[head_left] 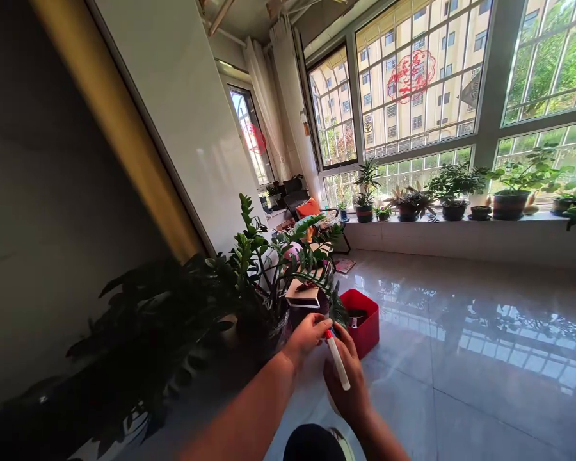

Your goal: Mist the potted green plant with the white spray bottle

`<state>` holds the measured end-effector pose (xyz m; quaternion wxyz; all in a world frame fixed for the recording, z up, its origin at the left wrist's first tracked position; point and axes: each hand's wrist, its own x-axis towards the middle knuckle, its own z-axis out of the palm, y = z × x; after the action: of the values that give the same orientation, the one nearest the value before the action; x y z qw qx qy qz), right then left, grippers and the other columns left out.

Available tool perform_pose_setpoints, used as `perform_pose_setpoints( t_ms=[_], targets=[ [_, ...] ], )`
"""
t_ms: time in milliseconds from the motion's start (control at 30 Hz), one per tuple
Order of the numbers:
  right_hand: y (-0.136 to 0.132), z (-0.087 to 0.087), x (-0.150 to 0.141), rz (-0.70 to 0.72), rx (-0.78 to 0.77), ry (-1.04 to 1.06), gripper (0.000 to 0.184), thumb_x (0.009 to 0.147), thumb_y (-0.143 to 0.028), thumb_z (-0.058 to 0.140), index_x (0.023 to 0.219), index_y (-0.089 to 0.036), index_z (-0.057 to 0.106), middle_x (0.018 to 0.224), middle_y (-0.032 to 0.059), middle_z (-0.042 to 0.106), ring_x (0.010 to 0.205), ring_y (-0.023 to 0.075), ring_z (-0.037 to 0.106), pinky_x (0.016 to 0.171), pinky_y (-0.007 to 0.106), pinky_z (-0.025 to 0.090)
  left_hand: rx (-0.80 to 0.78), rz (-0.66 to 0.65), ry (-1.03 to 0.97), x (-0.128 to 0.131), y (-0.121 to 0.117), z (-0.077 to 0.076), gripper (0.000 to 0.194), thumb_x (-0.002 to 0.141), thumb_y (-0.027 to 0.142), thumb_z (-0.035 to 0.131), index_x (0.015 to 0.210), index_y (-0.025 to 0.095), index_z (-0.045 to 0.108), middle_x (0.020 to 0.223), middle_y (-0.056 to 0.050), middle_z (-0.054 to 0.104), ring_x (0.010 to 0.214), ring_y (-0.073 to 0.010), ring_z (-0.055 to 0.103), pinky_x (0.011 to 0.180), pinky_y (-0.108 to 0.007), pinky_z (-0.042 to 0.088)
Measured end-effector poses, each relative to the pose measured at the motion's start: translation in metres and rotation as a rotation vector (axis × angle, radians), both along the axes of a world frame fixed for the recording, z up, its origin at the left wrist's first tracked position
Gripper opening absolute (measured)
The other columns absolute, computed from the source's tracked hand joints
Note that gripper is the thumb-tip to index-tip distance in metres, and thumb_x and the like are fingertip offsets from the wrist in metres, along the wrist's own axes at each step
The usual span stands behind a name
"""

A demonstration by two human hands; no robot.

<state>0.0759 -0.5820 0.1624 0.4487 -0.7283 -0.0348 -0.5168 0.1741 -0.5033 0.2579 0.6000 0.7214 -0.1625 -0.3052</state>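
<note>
A slim white tube with a red tip (pixel 338 365) slants across my right hand (pixel 351 389), its red end pointing away from me. My right hand is closed, fingers curled around or beneath the tube; a pale edge shows below the palm, too hidden to name. The fingertips of my left hand (pixel 307 337) pinch together at the red tip. Just past both hands, a red square bin (pixel 368 326) stands on the floor with dark things inside. A leafy green potted plant (pixel 249 256) spreads at the left, some leaves reaching near the hands.
Behind the hands lies a box (pixel 303 296) with a dark item on top. A chair with an orange cushion (pixel 308 207) stands farther back. Several potted plants (pixel 454 192) line the window ledge. Shiny tiles (pixel 461 333) cover the floor; a white cabinet panel (pixel 173 96) rises at left.
</note>
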Motion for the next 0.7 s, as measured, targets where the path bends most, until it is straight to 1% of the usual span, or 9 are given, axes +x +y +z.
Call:
perform_pose_setpoints(
  t_ms=[100,167,233,300,367,433,533,633,700],
  targets=[
    [-0.001,-0.001,-0.001,-0.007,0.051,-0.006,0.053,0.092,-0.010,0.054,0.138,-0.030,0.069,0.143,0.0103,0.064,0.145,0.0350,0.053,0.113,0.057,0.057,0.000,-0.038,0.048,0.001,-0.017,0.000,0.053,0.085,0.046,0.077,0.122,0.011,0.059,0.101,-0.007,0.063,0.085,-0.0147,0.059,0.080,-0.030,0.046],
    [-0.005,-0.005,-0.001,-0.019,0.081,0.003,0.052,0.091,-0.012,0.055,0.139,-0.029,0.068,0.150,0.0114,0.059,0.144,0.0363,0.054,0.111,0.057,0.058,0.002,-0.060,0.074,0.002,-0.025,-0.001,0.050,0.084,0.042,0.078,0.119,0.011,0.060,0.101,-0.007,0.064,0.084,-0.0148,0.060,0.078,-0.030,0.047],
    [-0.013,-0.011,0.000,-0.024,0.105,0.019,0.049,0.093,-0.014,0.056,0.138,-0.028,0.069,0.153,0.0118,0.056,0.143,0.0365,0.055,0.111,0.056,0.058,-0.007,-0.074,0.082,0.004,-0.031,-0.003,0.050,0.084,0.040,0.076,0.120,0.010,0.060,0.103,-0.008,0.065,0.087,-0.0149,0.061,0.081,-0.029,0.046],
    [-0.025,-0.018,0.002,-0.021,0.129,0.037,0.045,0.094,-0.018,0.058,0.137,-0.028,0.070,0.154,0.0116,0.056,0.144,0.0370,0.053,0.115,0.058,0.054,-0.012,-0.079,0.075,0.004,-0.032,-0.007,0.055,0.085,0.042,0.075,0.126,0.010,0.059,0.110,-0.010,0.067,0.093,-0.0155,0.062,0.085,-0.029,0.045],
    [-0.042,-0.023,0.007,-0.036,0.167,0.047,0.041,0.096,-0.024,0.060,0.135,-0.027,0.071,0.154,0.0119,0.056,0.144,0.0375,0.053,0.117,0.061,0.050,0.002,-0.073,0.053,0.003,-0.029,-0.011,0.064,0.083,0.045,0.077,0.133,0.010,0.058,0.116,-0.011,0.067,0.099,-0.0166,0.061,0.087,-0.029,0.042],
    [-0.062,-0.026,0.014,-0.057,0.200,0.043,0.038,0.096,-0.029,0.062,0.132,-0.025,0.071,0.152,0.0130,0.057,0.143,0.0376,0.053,0.117,0.062,0.048,0.032,-0.061,0.039,0.000,-0.019,-0.015,0.074,0.078,0.045,0.081,0.138,0.010,0.055,0.116,-0.012,0.066,0.100,-0.0181,0.060,0.086,-0.030,0.040],
    [-0.091,-0.026,0.030,-0.080,0.228,0.044,0.033,0.093,-0.035,0.065,0.123,-0.024,0.074,0.147,0.0140,0.062,0.142,0.0377,0.054,0.118,0.062,0.047,0.082,-0.074,0.036,-0.007,0.005,-0.024,0.080,0.073,0.045,0.082,0.139,0.010,0.055,0.115,-0.013,0.065,0.101,-0.0202,0.059,0.086,-0.032,0.039],
    [-0.116,-0.023,0.045,-0.118,0.253,0.065,0.035,0.088,-0.041,0.066,0.117,-0.024,0.075,0.147,0.0142,0.062,0.138,0.0376,0.057,0.117,0.061,0.046,0.095,-0.091,0.021,-0.016,0.041,-0.036,0.081,0.072,0.048,0.079,0.138,0.010,0.054,0.121,-0.014,0.063,0.105,-0.0210,0.057,0.090,-0.034,0.040],
    [-0.130,-0.019,0.052,-0.151,0.249,0.066,0.037,0.086,-0.044,0.066,0.115,-0.023,0.075,0.147,0.0154,0.063,0.136,0.0379,0.059,0.117,0.062,0.046,0.096,-0.066,0.029,-0.024,0.071,-0.045,0.081,0.070,0.049,0.077,0.137,0.010,0.054,0.124,-0.015,0.063,0.106,-0.0210,0.056,0.092,-0.034,0.040]
  ],
)
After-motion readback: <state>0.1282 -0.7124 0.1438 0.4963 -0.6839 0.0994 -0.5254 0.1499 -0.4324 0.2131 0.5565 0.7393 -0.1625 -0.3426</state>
